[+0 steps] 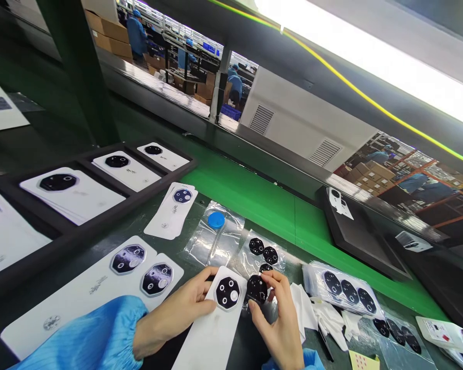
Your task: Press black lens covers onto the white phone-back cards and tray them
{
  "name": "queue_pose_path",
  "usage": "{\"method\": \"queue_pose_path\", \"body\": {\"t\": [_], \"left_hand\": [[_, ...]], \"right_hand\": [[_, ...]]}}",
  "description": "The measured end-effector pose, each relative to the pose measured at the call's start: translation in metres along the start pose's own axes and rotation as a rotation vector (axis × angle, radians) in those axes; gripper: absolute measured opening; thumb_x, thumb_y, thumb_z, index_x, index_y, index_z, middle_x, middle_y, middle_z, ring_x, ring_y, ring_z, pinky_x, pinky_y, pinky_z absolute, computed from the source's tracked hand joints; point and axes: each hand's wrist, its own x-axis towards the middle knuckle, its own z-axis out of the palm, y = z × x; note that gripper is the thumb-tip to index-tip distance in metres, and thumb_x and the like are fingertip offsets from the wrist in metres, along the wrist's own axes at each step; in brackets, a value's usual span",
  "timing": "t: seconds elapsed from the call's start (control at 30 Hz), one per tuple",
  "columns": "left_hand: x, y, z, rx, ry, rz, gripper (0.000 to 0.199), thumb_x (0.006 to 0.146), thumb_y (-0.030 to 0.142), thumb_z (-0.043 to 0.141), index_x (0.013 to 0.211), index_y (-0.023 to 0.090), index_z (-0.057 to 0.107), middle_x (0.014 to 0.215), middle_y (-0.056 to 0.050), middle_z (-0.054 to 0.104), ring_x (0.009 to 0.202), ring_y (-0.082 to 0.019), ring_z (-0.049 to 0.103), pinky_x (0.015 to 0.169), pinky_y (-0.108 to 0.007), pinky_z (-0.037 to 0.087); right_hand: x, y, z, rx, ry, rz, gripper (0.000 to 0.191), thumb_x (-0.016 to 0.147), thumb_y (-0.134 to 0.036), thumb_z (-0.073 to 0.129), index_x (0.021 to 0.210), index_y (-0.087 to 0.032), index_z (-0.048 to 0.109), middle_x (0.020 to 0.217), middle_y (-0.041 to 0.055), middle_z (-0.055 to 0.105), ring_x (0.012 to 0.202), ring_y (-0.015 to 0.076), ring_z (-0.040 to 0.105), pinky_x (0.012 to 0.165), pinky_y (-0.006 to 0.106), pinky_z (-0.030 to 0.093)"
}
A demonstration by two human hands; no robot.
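My left hand [179,313] grips the edge of a white phone back panel [210,336], which carries a black octagonal camera area with ring openings. Just to its right, my right hand [281,321] pinches a black octagonal camera lens cover [256,289] between thumb and fingers. The cover is close beside the panel; whether they touch I cannot tell. Beyond that hand, more black lens covers [270,255] lie on a clear plastic sheet. Left of my hands are larger white panels [81,293] with dark, shiny camera areas, partly under my blue sleeve.
A black divided tray [100,218] holds white panels at the left. Near it lie a small panel stack [170,216] and a clear bag [200,244] with a blue round cap [216,220]. Bagged lens covers [341,288], white wipes [327,316] and dark tweezers [324,345] lie at right.
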Motion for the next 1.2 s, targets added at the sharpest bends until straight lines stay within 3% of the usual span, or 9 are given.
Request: {"method": "queue_pose_path", "body": {"t": [0.3,1.2], "left_hand": [[0.004,-0.013,0.002,0.038,-0.022,0.034,0.062,0.065,0.019,0.056,0.126,0.020,0.042,0.083,0.001,0.068,0.070,-0.015,0.062,0.057,-0.021,0.040],[0.001,-0.013,0.004,0.077,-0.030,0.039,0.054,0.067,0.019,0.054,0.120,0.021,0.044,0.089,0.001,0.067,0.071,-0.014,0.059,0.058,-0.021,0.037]], "right_hand": [[-0.007,-0.017,0.012,0.067,-0.174,-0.085,0.050,0.074,-0.010,0.058,0.120,-0.022,0.046,0.117,0.0101,0.051,0.109,0.0250,0.056,0.089,0.036,0.051],[-0.005,-0.022,0.018,0.032,-0.208,-0.088,0.053,0.068,-0.007,0.060,0.117,-0.023,0.047,0.116,0.0102,0.051,0.110,0.0263,0.056,0.089,0.037,0.052]]}}
